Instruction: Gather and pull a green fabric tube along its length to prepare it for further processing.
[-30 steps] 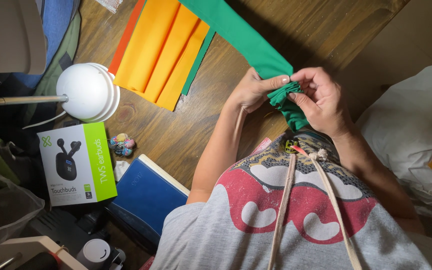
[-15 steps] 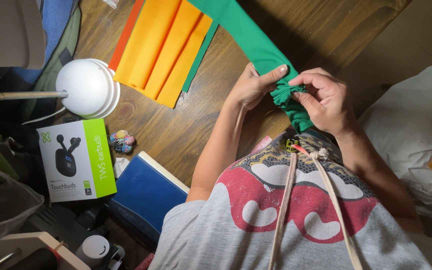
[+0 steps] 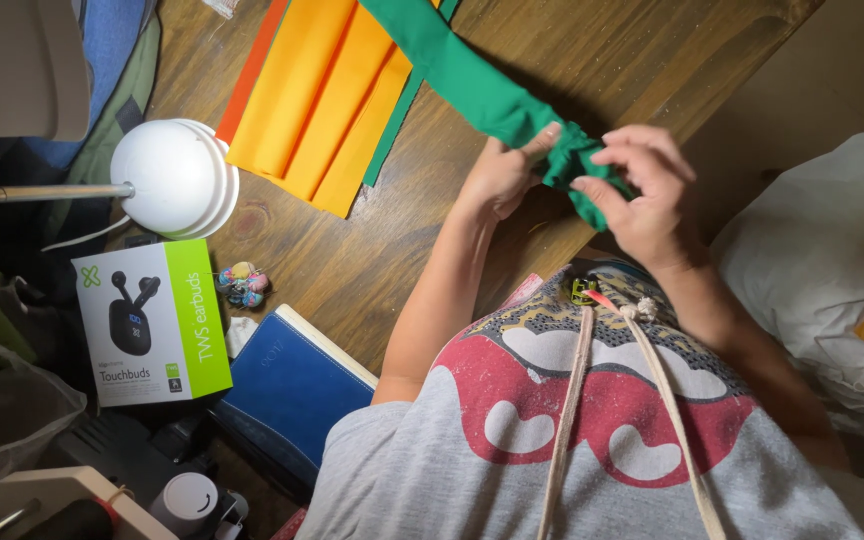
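A long green strip of fabric [image 3: 457, 75] runs from the top of the wooden table [image 3: 592, 50] down to my hands. My left hand [image 3: 500, 178] pinches the strip where it starts to bunch. My right hand [image 3: 644, 190] grips the gathered, crumpled end of the same green fabric [image 3: 577, 165]. Both hands hover over the table's near edge, close to my chest. Folded orange and yellow fabric sheets [image 3: 322, 95] lie flat on the table to the left of the strip.
A white lamp base [image 3: 174, 178] stands at the table's left. Below it lie a green and white earbuds box [image 3: 152, 320], a small colourful trinket [image 3: 242, 283] and a blue book [image 3: 297, 385]. A white plastic bag [image 3: 832, 270] sits at the right.
My hands have drawn more of the green strip into the bunch, and my left fingers have shifted slightly along it. The view has barely moved.
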